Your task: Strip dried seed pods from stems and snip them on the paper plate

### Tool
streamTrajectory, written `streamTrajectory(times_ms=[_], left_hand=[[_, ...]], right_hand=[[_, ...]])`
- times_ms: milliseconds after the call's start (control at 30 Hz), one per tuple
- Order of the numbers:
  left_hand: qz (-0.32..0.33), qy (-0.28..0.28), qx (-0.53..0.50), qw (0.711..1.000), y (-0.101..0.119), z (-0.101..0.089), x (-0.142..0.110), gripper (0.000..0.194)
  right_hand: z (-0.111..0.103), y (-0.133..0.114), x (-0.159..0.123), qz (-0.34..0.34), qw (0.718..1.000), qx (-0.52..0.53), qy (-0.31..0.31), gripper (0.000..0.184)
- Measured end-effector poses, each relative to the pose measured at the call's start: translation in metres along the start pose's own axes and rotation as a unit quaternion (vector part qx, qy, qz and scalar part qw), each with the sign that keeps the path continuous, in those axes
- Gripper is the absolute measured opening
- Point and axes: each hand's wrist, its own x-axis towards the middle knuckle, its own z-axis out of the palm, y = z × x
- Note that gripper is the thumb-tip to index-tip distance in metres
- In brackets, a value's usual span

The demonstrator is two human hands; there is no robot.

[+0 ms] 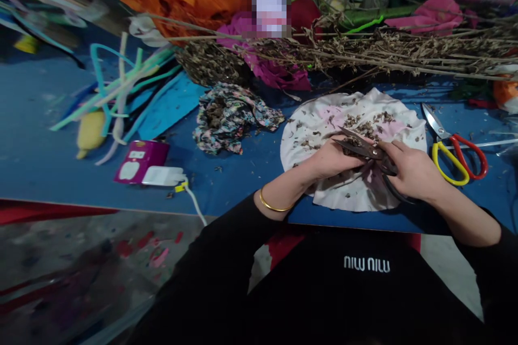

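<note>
Chopped dried plant bits [382, 117] lie scattered over the white cloth [356, 202] on the table [243, 188], while long dried stems [388, 54] stretch across the far side, so the cutting looks only partly done. The hands are close together above the cloth: the right hand [413, 170] grips the dark scissors [374, 153], and the left hand [332, 160] is at their blades; whether it clasps any plant piece, I cannot tell. Red-and-yellow scissors [443, 133] lie unused on the right.
</note>
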Motion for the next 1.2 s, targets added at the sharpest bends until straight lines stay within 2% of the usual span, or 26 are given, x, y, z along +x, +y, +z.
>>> streamTrajectory(times_ms=[200,400,533,767,867,933,1100,1200], left_hand=[[-0.005,0.003,0.018,1.000,-0.001,-0.003,0.001,0.039],[-0.020,-0.005,0.033,0.999,0.001,0.000,0.001,0.042],[-0.020,-0.015,0.038,0.999,0.000,0.000,0.001,0.042],[-0.035,0.014,0.022,0.999,0.005,-0.002,0.000,0.047],[-0.029,0.027,0.013,0.999,0.006,-0.003,-0.002,0.051],[-0.023,0.041,0.010,0.999,0.003,-0.004,-0.001,0.061],[0.024,0.085,0.006,0.996,-0.011,-0.007,0.003,0.102],[0.039,0.091,0.021,0.995,-0.015,-0.010,0.004,0.112]], right_hand=[[0.002,0.006,0.002,0.000,1.000,0.003,-0.016,0.055],[0.002,0.004,0.002,0.000,0.999,-0.031,0.014,0.064],[0.003,0.007,0.000,-0.012,1.000,-0.023,0.018,0.057],[0.008,0.014,-0.002,-0.036,0.997,0.028,0.062,0.049],[0.008,0.015,-0.002,-0.028,0.995,0.031,0.091,0.053],[0.005,0.015,-0.002,-0.020,0.994,0.025,0.108,0.060],[0.001,0.013,-0.001,-0.024,0.993,0.033,0.111,0.070],[0.000,0.014,-0.002,-0.031,0.994,0.031,0.101,0.073]])
